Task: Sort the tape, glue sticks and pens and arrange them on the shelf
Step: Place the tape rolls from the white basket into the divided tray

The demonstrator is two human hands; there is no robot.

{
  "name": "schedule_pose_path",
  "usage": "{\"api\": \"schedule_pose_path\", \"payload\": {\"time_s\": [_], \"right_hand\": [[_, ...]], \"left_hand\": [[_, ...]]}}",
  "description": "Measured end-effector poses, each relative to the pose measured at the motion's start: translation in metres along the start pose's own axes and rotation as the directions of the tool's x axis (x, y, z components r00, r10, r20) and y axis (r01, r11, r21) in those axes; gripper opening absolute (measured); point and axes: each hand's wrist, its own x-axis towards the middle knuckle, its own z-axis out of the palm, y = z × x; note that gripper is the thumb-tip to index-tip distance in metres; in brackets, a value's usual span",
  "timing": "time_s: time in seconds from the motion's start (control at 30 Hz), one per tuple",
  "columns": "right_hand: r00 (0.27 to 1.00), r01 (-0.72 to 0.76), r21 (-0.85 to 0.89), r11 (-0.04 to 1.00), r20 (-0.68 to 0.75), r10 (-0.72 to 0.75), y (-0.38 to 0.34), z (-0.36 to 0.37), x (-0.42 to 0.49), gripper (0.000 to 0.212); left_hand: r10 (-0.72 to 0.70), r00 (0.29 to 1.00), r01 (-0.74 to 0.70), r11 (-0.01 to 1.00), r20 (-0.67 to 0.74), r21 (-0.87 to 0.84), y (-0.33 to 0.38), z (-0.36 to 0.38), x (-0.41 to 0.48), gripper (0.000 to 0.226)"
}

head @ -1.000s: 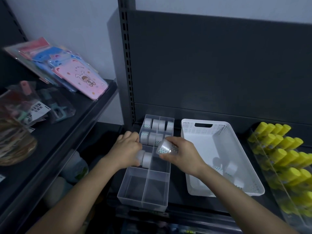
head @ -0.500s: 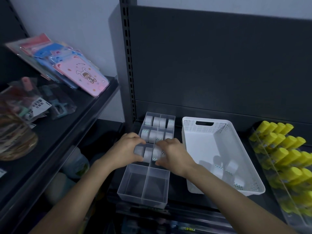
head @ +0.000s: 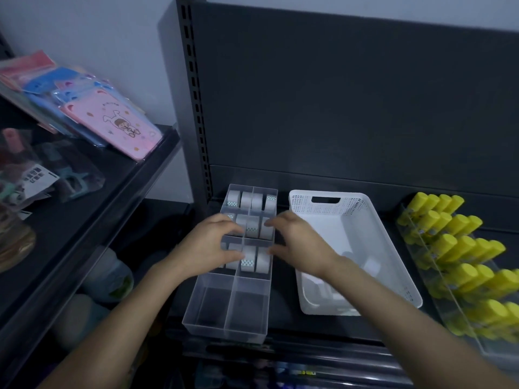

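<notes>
A clear divided organizer (head: pixel 224 328) stands on the dark shelf. Its three back rows hold grey tape rolls (head: pixel 248 261) on edge, and its two front compartments are empty. My left hand (head: pixel 206 249) lies over the left rolls of the third row, fingers spread, thumb against a roll. My right hand (head: pixel 299 245) rests at the organizer's right side, its fingertips touching the rolls and gripping none. Beside it, a white perforated basket (head: pixel 393 248) holds a few more tape rolls (head: pixel 370 266), partly hidden by my right forearm. Yellow glue sticks (head: pixel 455 245) fill a clear tray at the far right.
A side shelf (head: pixel 92 220) on the left carries pink and blue packets (head: pixel 112 122) and bagged items. A slotted upright post (head: pixel 193 108) and the dark back panel stand behind the organizer. The shelf's front edge runs just below the organizer.
My right hand set the tape roll it held into the third row and let go. Both hands now rest on the rolls there.
</notes>
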Motion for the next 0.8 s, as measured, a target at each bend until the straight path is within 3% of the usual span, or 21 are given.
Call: {"api": "schedule_pose_path", "payload": {"time_s": [0.23, 0.43, 0.6, 0.8], "right_hand": [[0.972, -0.233, -0.048, 0.971, -0.01, 0.233, 0.061, -0.039, -0.043, 0.039], [0.943, -0.33, -0.068, 0.942, 0.033, 0.332, 0.096, -0.048, -0.078, 0.04], [0.926, -0.331, -0.081, 0.94, 0.163, 0.34, 0.104, -0.045, -0.091, 0.056], [0.911, -0.33, -0.152, 0.932, 0.208, 0.356, 0.114, -0.043, -0.092, 0.062]], "left_hand": [[0.121, 0.984, -0.115, 0.992, 0.134, -0.051, 0.049, 0.026, 0.024, 0.043], [0.254, 0.899, -0.276, 0.961, 0.355, 0.01, 0.099, 0.066, 0.048, 0.049], [0.141, 0.759, -0.381, 0.888, 0.635, 0.257, 0.122, 0.095, 0.063, 0.044], [0.038, 0.679, -0.383, 0.87, 0.733, 0.309, 0.128, 0.109, 0.074, 0.033]]}}
